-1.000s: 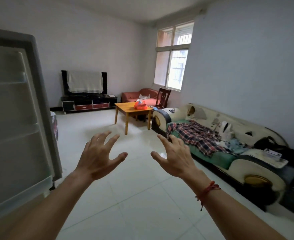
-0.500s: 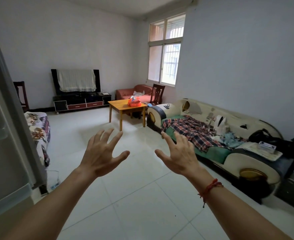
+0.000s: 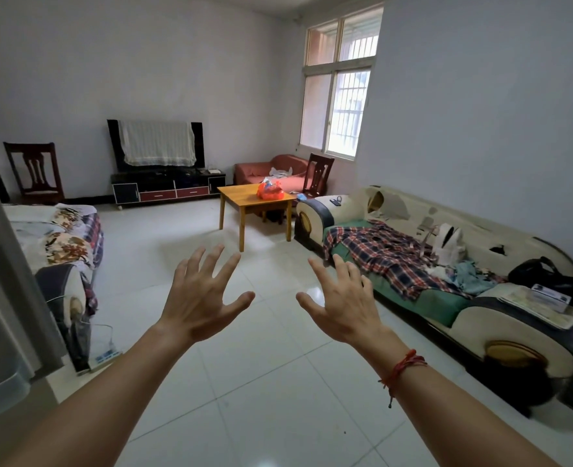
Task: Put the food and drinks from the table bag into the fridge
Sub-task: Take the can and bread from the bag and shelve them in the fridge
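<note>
Orange-red plastic bag (image 3: pixel 270 191) sits on the wooden table (image 3: pixel 244 199) at the far side of the room, near the table's right rear part, bunched with its knotted top pointing up; no clear long axis, the shape is a rounded heap. Contents too small to tell.

Left hand (image 3: pixel 200 301) raised over the white tiled floor (image 3: pixel 268 382), palm away from the camera, fingers spread wide and pointing up toward the table. Holds nothing.

Right hand (image 3: pixel 342 304) beside it, well apart, same pose: 5 fingers splayed, empty. Red string bracelet (image 3: pixel 403 367) on the right wrist.

Fridge door (image 3: pixel 7 291) edge shows at the far left, grey, swung open; its long axis runs upright, tilted by the wide lens. Fridge interior not in view.

Table stands between a TV stand (image 3: pixel 168 188) along the back wall and a cream sofa (image 3: pixel 446 281) along the right wall. Plaid cloth (image 3: pixel 386 254) lies over the sofa seat. Red armchair (image 3: pixel 271 168) and a dark wooden chair (image 3: pixel 318 173) stand behind the table, under the window (image 3: pixel 340 92). Second dark chair (image 3: pixel 34 171) at the back left. Another sofa (image 3: pixel 62 251) with patterned covers sits at left, just beyond the fridge door.

Both hands well apart from the bag.
</note>
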`<state>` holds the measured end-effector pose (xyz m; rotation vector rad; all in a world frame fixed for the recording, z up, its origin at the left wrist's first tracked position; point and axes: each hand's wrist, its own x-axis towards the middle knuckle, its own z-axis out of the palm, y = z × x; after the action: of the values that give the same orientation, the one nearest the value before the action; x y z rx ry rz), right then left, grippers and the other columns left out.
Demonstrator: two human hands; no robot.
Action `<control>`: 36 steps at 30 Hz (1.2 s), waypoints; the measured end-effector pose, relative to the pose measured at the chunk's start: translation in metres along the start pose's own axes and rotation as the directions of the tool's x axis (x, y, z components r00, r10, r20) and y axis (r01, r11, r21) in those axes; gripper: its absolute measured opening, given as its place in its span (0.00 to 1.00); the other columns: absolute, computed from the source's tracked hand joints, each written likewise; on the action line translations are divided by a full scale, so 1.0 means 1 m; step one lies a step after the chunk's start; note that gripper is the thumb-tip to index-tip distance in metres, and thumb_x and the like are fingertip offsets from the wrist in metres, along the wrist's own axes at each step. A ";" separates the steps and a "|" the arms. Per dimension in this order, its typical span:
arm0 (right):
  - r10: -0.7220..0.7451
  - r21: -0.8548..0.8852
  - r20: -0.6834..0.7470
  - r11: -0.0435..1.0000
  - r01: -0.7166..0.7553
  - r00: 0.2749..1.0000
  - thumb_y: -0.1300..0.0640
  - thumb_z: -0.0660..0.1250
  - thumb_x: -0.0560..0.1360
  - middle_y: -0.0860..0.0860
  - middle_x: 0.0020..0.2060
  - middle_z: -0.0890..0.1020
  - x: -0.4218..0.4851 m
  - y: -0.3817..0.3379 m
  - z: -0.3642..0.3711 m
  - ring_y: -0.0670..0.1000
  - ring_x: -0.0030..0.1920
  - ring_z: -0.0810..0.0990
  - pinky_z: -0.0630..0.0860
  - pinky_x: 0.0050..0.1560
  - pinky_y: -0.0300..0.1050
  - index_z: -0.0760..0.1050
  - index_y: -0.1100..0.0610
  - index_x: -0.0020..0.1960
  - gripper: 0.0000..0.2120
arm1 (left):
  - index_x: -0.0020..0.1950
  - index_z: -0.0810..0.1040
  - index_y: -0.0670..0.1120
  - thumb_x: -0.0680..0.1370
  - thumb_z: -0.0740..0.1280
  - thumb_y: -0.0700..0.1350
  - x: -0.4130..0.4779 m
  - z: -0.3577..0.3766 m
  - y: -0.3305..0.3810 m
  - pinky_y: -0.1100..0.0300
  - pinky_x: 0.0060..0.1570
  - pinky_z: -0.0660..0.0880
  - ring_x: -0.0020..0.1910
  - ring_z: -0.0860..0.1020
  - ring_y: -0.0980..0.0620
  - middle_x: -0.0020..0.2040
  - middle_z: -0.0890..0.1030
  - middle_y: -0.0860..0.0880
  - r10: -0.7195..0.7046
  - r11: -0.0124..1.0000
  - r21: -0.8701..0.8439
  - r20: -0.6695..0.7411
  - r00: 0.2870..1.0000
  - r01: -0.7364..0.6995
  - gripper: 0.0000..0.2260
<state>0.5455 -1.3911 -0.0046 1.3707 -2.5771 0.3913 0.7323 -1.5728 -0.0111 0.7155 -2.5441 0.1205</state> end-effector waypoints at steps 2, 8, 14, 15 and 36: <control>0.002 -0.011 0.003 1.000 -0.002 1.000 0.32 0.54 0.79 0.59 0.80 0.55 0.027 0.002 0.015 0.62 0.79 0.54 0.57 0.76 0.64 0.48 0.42 0.81 0.35 | 0.74 0.69 0.49 0.75 0.52 0.69 0.022 0.018 -0.010 0.38 0.63 0.68 0.72 0.66 0.37 0.73 0.69 0.41 0.004 1.000 -0.010 -0.008 1.000 -0.004 0.35; 0.010 -0.039 0.009 0.999 -0.010 1.000 0.31 0.54 0.79 0.59 0.80 0.55 0.137 0.009 0.063 0.61 0.79 0.55 0.59 0.74 0.63 0.49 0.42 0.81 0.36 | 0.72 0.71 0.49 0.74 0.54 0.69 0.107 0.081 -0.059 0.40 0.60 0.70 0.68 0.69 0.38 0.70 0.72 0.41 -0.005 0.999 -0.037 -0.009 1.000 0.005 0.34; 0.037 -0.031 0.028 0.999 -0.036 0.999 0.30 0.55 0.78 0.59 0.79 0.56 0.241 0.022 0.093 0.61 0.78 0.56 0.61 0.73 0.64 0.49 0.41 0.81 0.36 | 0.73 0.70 0.50 0.73 0.54 0.70 0.201 0.131 -0.098 0.42 0.57 0.72 0.67 0.69 0.40 0.71 0.71 0.42 -0.001 0.998 -0.065 0.016 1.000 0.002 0.35; 0.039 -0.036 0.026 0.999 -0.038 0.999 0.31 0.55 0.78 0.59 0.79 0.56 0.255 0.026 0.097 0.61 0.78 0.56 0.61 0.73 0.64 0.49 0.41 0.81 0.36 | 0.73 0.70 0.50 0.73 0.54 0.70 0.214 0.139 -0.101 0.43 0.57 0.72 0.67 0.69 0.40 0.71 0.70 0.42 0.007 0.998 -0.070 0.022 1.000 -0.006 0.35; 0.066 -0.019 0.102 0.998 -0.064 0.993 0.31 0.54 0.79 0.58 0.78 0.60 0.612 0.176 0.223 0.61 0.75 0.61 0.63 0.71 0.61 0.51 0.43 0.81 0.35 | 0.76 0.64 0.54 0.72 0.51 0.71 0.550 0.355 -0.141 0.46 0.64 0.68 0.71 0.63 0.43 0.74 0.66 0.43 -0.046 0.998 -0.043 0.121 0.992 0.052 0.36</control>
<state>0.0511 -1.8460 -0.0602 1.3379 -2.7076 0.3180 0.2419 -2.0254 -0.0634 0.7884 -2.6313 0.0023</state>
